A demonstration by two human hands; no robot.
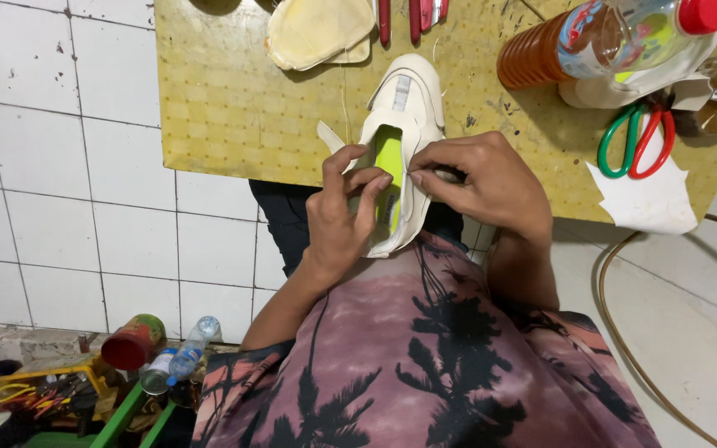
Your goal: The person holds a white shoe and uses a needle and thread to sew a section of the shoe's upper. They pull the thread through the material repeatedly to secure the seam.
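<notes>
Scissors [636, 141] and bottle [616, 37] flank held shoe [400, 124].

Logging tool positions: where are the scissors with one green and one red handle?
In the head view, the scissors lie at the right of the yellow table, below the tipped bottle, handles over white paper.

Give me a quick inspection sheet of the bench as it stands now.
Surface: yellow board, scuffed and spotted.
Job's things: white shoe with lime insole, heel toward the person.
Clutter: bottle lying on its side, scissors, white cut-out, tan insole piece, red-handled tools at the far edge.
Grippers: left hand and right hand both pinch the shoe's opening.
Cables: brown hose curving on the floor at right.
Surroundings: white tiled floor; cans, a small bottle and tools at lower left.
</notes>
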